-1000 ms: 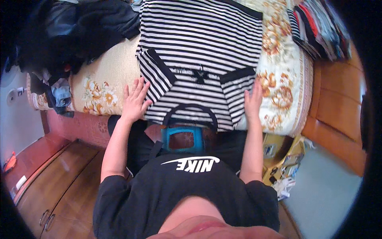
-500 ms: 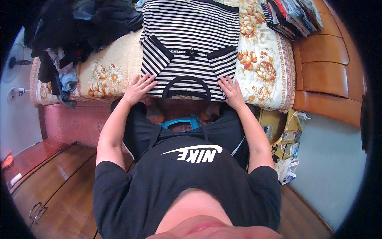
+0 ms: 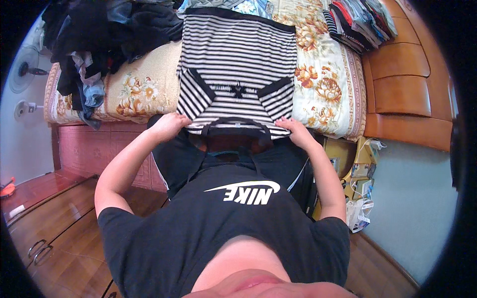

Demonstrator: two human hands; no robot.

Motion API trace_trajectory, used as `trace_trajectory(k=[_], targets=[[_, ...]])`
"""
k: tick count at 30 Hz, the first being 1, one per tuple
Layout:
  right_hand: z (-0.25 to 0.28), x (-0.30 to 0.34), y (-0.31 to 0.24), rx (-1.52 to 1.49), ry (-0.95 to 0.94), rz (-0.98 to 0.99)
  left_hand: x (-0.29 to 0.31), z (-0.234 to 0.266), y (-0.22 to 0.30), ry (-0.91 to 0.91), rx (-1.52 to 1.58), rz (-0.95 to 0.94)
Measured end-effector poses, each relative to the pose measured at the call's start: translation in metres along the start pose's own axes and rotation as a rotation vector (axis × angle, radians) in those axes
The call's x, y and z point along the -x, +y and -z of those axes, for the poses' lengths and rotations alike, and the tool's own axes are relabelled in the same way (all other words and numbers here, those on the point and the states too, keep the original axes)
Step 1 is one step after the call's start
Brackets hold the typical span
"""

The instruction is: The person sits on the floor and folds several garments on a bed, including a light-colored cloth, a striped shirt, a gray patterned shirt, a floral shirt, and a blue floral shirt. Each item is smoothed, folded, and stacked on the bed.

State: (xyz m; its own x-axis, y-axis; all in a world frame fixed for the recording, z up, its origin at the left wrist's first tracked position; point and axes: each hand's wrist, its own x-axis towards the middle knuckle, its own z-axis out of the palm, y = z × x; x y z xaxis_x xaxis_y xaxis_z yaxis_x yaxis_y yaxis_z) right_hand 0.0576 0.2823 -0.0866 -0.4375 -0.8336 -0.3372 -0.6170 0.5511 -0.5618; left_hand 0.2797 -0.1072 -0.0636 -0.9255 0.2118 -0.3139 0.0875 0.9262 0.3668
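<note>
A black-and-white striped shirt (image 3: 238,54) lies spread on the bed, its neckline toward me and its dark hem at the far side. Both sleeves are folded inward over the body, on either side of a dark star-like motif. My left hand (image 3: 171,125) grips the shirt's near left shoulder corner, fingers closed on the cloth. At the near right shoulder corner, my right hand (image 3: 293,130) pinches the fabric in the same way. The black collar hangs slightly over the bed's edge, above my lap.
Dark clothes (image 3: 114,35) lie heaped on the bed's left side. A stack of folded clothes (image 3: 360,22) rests at the far right, beside the brown headboard (image 3: 405,92). The floral bedspread (image 3: 328,89) shows around the shirt. A yellow shelf (image 3: 357,174) with small items stands at the right.
Both hands went from lying flat on the shirt's shoulders to gripping its near corners. The shirt has shifted toward me, and its neckline now reaches past the bed's edge.
</note>
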Motion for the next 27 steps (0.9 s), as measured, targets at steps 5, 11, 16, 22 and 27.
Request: trace_trajectory(k=[5,11,16,22,27], targets=[[0.041,-0.033,0.009,-0.463,-0.25,-0.218,-0.031,0.042,-0.014,-0.158,0.448,0.105],[0.074,-0.13,0.039,-1.129,0.056,-0.371,-0.114,0.06,-0.098,0.252,1.017,0.434],[0.031,-0.174,0.095,-0.644,0.271,-0.488,-0.145,0.012,-0.125,0.446,0.867,0.674],[0.018,-0.168,0.091,-0.533,0.346,-0.511,-0.134,0.002,-0.108,0.754,1.186,0.619],[0.019,-0.163,0.084,-0.522,0.445,-0.534,-0.122,-0.041,-0.09,1.046,0.649,0.565]])
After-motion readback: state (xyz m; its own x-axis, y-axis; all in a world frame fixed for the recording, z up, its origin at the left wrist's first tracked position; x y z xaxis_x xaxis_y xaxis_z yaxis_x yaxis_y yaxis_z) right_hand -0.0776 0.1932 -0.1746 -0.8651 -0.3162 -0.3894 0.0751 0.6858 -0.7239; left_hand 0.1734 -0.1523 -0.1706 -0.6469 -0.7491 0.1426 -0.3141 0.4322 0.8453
